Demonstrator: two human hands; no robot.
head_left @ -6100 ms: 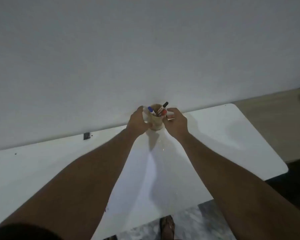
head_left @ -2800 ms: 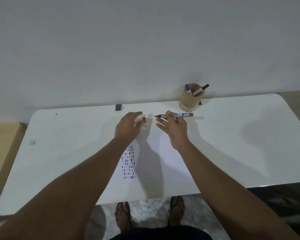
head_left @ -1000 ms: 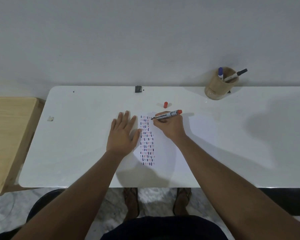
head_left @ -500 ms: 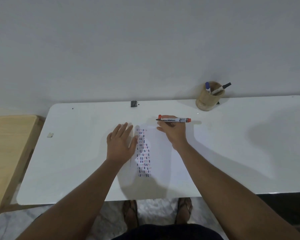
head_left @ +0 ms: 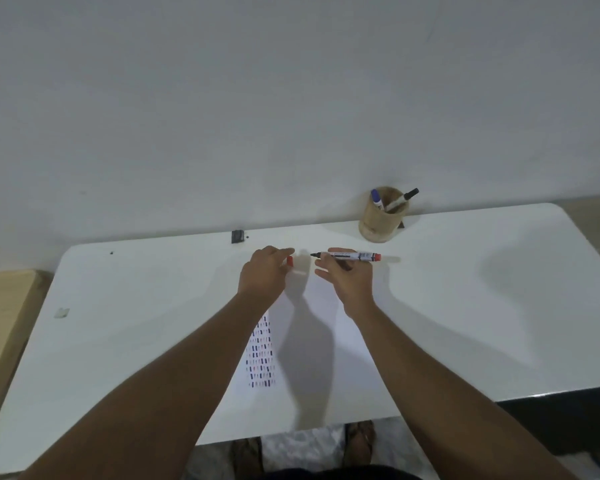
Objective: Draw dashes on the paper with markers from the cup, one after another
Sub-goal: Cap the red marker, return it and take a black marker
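A person's right hand [head_left: 349,278] holds a white-barrelled marker with a red end [head_left: 347,255] level above the far edge of the white sheet of paper [head_left: 326,341], its long axis running across the white counter [head_left: 465,306], dark uncapped tip pointing left toward the small red cap [head_left: 290,260]. The cap sits just left of that tip, at the fingertips of the left hand [head_left: 262,271], which is the nearer hand to it; whether that grip is already closed on the cap or only touching it cannot be told. The right grip is narrow, thumb and fingers pinched round the barrel near its middle, the other fingers spread loose beneath. Both forearms reach forward over the paper, wrists raised off the counter. Columns of short dark and reddish dashes [head_left: 261,355] lie on the paper nearer the person than the marker. The round wooden cup [head_left: 378,223] stands beyond and to the right of the marker, against the wall, with a blue-capped marker [head_left: 376,199] and a black-capped marker [head_left: 404,199] leaning in it. Recapping looks the likely next step.
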